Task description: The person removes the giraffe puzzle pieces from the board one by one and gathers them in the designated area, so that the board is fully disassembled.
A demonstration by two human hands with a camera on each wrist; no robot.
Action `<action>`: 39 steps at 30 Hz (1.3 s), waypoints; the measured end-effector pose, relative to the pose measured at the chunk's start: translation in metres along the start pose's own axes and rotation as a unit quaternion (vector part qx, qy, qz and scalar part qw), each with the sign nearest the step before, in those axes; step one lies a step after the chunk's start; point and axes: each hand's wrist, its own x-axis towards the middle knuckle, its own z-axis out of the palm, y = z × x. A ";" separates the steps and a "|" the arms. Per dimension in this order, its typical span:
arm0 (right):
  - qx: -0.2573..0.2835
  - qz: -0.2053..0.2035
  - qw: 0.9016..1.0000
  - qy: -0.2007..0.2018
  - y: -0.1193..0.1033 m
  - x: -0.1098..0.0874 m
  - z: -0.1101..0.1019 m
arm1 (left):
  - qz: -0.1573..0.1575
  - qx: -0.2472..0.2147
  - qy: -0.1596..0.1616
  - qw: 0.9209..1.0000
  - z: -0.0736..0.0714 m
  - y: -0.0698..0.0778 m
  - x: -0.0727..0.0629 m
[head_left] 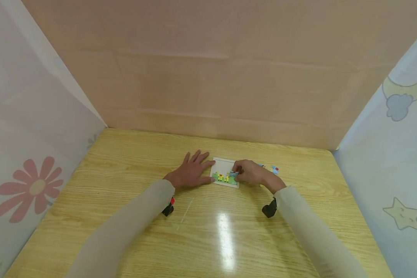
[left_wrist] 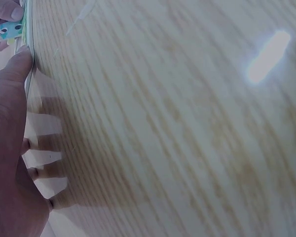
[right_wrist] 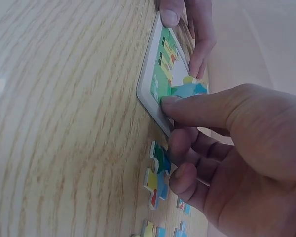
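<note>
A small white-framed puzzle board (head_left: 224,165) lies on the table, its lower part filled with green and yellow picture pieces. My left hand (head_left: 189,173) rests at the board's left side, fingers spread, with thumb and index finger touching its edge. Over the right part of the board, my right hand (head_left: 251,172) pinches a light-blue puzzle piece (right_wrist: 188,90) between thumb and fingers. That piece is tilted above the green strip (right_wrist: 160,81), and the fingers partly hide it. The left wrist view shows the same piece (left_wrist: 11,30) at its upper left corner.
Several loose puzzle pieces (right_wrist: 153,183) lie on the wooden table (head_left: 153,239) right of the board, partly behind my right hand; one blue piece (head_left: 275,169) is farthest right. A brown backdrop (head_left: 208,88) stands behind, with patterned cloth (head_left: 38,185) at the sides.
</note>
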 end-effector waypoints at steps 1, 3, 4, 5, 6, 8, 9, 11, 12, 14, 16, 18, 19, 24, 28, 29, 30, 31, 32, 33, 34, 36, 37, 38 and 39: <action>-0.004 -0.003 1.000 -0.001 0.000 0.000 0.000 | 0.000 0.001 0.001 1.000 0.001 0.000 0.000; -0.009 -0.005 1.000 -0.003 0.000 0.000 -0.001 | 0.000 0.004 0.001 1.000 0.001 -0.001 0.001; -0.011 -0.006 1.000 -0.003 0.000 0.000 0.000 | 0.000 0.006 0.001 1.000 0.002 -0.002 0.001; -0.014 -0.007 1.000 -0.003 0.000 0.000 -0.001 | -0.001 0.008 0.000 1.000 0.002 -0.002 0.001; -0.018 -0.009 1.000 -0.002 0.000 -0.001 -0.001 | -0.001 0.009 0.000 1.000 0.002 -0.002 0.001; -0.027 -0.014 1.000 0.000 0.000 -0.002 -0.001 | -0.002 0.009 -0.002 1.000 0.002 -0.002 0.001; -0.028 -0.014 1.000 0.001 -0.001 -0.003 -0.002 | -0.001 0.008 -0.001 1.000 0.002 -0.002 0.001; -0.027 -0.012 1.000 0.000 -0.002 -0.006 -0.003 | 0.000 0.006 -0.001 1.000 0.001 -0.001 0.000; -0.025 -0.010 1.000 -0.001 -0.002 -0.008 -0.003 | 0.000 0.005 0.000 1.000 0.001 -0.001 0.000; -0.016 -0.003 1.000 -0.003 -0.003 -0.011 -0.005 | 0.002 0.006 0.002 1.000 0.001 -0.001 -0.001; -0.011 -0.001 1.000 -0.005 -0.003 -0.016 -0.009 | 0.004 0.007 0.003 1.000 0.002 -0.001 -0.001; -0.008 -0.002 1.000 -0.001 -0.001 -0.021 -0.013 | 0.005 0.008 0.003 1.000 0.003 -0.001 -0.001; -0.009 -0.005 1.000 0.002 0.001 -0.023 -0.015 | 0.006 0.009 0.004 1.000 0.003 -0.001 -0.001; -0.006 -0.003 0.999 0.037 0.015 -0.038 -0.023 | 0.005 0.009 0.006 1.000 0.002 -0.001 -0.001; 0.006 0.001 0.998 0.059 0.026 -0.050 -0.030 | 0.002 0.012 0.006 1.000 0.001 -0.001 -0.001; 0.009 0.003 0.998 0.061 0.029 -0.053 -0.032 | 0.003 0.012 0.006 1.000 0.001 -0.001 -0.001; 0.013 0.007 0.998 0.063 0.031 -0.056 -0.033 | 0.003 0.012 0.007 1.000 0.001 -0.001 -0.001; 0.015 0.009 0.998 0.064 0.034 -0.059 -0.035 | 0.003 0.012 0.007 1.000 0.001 -0.001 0.000; 0.017 0.013 0.998 0.065 0.037 -0.062 -0.036 | 0.003 0.012 0.008 1.000 0.001 -0.001 0.000; 0.020 0.015 0.998 0.064 0.039 -0.065 -0.038 | 0.003 0.011 0.007 1.000 0.001 -0.002 0.000; 0.022 0.020 0.997 0.065 0.041 -0.068 -0.039 | 0.002 0.011 0.007 1.000 0.001 -0.002 0.000; 0.026 0.022 0.997 0.064 0.046 -0.074 -0.042 | 0.001 0.011 0.006 1.000 0.003 -0.003 0.001; 0.029 0.022 0.997 0.065 0.048 -0.078 -0.043 | 0.002 0.010 0.006 1.000 0.003 -0.003 0.002; 0.033 0.024 0.997 0.066 0.050 -0.082 -0.044 | 0.003 0.010 0.005 1.000 0.004 -0.004 0.002; 0.034 0.024 0.997 0.067 0.053 -0.086 -0.046 | 0.003 0.011 0.003 1.000 0.005 -0.005 0.003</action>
